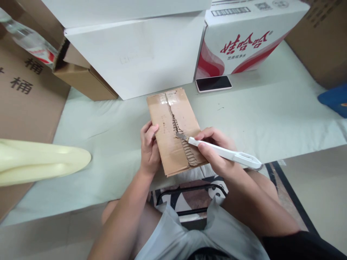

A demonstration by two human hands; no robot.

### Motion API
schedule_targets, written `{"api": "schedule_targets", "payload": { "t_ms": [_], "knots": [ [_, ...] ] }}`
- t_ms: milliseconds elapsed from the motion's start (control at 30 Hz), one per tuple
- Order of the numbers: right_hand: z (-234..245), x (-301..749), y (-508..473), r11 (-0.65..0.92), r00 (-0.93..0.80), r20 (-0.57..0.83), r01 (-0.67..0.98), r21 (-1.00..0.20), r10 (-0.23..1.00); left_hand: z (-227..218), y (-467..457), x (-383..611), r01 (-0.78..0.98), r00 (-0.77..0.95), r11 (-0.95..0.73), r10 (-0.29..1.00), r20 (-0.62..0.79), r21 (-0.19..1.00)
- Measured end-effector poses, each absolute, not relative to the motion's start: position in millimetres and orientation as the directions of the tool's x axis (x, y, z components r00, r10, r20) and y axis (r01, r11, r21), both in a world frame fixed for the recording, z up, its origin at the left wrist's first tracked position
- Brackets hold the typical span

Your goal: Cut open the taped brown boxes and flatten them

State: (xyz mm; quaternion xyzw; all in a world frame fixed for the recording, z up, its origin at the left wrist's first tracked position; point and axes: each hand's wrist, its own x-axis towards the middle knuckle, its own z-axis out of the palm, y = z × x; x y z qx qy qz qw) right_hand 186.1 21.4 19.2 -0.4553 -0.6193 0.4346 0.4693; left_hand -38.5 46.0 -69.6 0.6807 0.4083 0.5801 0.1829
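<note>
A brown cardboard box (168,151) is tilted up at the front edge of the table, its top facing me. Down its middle seam the paper is torn, showing ridged corrugation, and clear tape shows at the far end. My left hand (150,148) grips the box's left side, with fingers curled round the edge. In my right hand (215,146) is a white-handled utility knife (223,151), held between thumb and fingers. Its blade tip rests at the torn seam. Whether the tip goes into the gap, I cannot tell.
A phone (214,83) lies by a white and red carton (244,50). Large white boxes (141,57) stand behind, beside a small open brown box (84,79) and a plastic bottle (29,39). A pale yellow object (46,160) juts in from the left; something blue (334,100) sits right.
</note>
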Motion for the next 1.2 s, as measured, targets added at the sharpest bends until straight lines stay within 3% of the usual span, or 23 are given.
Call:
{"api": "schedule_targets", "payload": {
  "t_ms": [1200],
  "knots": [
    [18.0, 186.5, 21.6, 0.228, -0.146, 0.206, 0.16, -0.96, 0.968, -69.9, 45.1, -39.1, 0.378, -0.007, -0.585, 0.773, 0.635, 0.717]
  ]
}}
